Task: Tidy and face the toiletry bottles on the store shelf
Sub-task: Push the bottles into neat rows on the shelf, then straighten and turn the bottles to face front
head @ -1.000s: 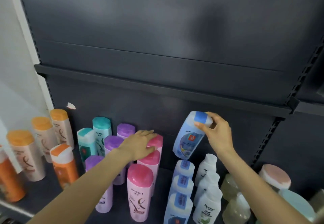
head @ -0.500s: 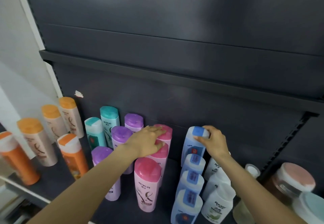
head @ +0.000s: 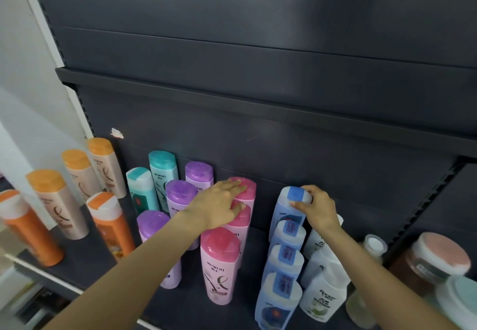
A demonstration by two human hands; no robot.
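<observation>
My right hand [head: 318, 208] grips the cap of a light-blue bottle [head: 289, 209] that stands upright at the back of a row of blue bottles [head: 282, 265]. My left hand [head: 219, 205] lies flat with straight fingers on the pink caps of the two rear pink bottles [head: 245, 190]. A third pink bottle [head: 219, 265] stands in front of them, label facing me. Purple bottles [head: 180, 195] and teal bottles [head: 162, 172] stand to the left of my left hand.
Orange-capped beige bottles [head: 51, 200] and orange bottles [head: 108, 226] fill the shelf's left end. White bottles [head: 325, 288], clear bottles [head: 371, 247] and a brown jar [head: 433, 260] stand at the right. A dark upper shelf [head: 258, 107] overhangs the bottles.
My right hand has brought the tilted, lifted blue bottle down and stood it upright at the back of the blue row. My left hand stays on the pink caps.
</observation>
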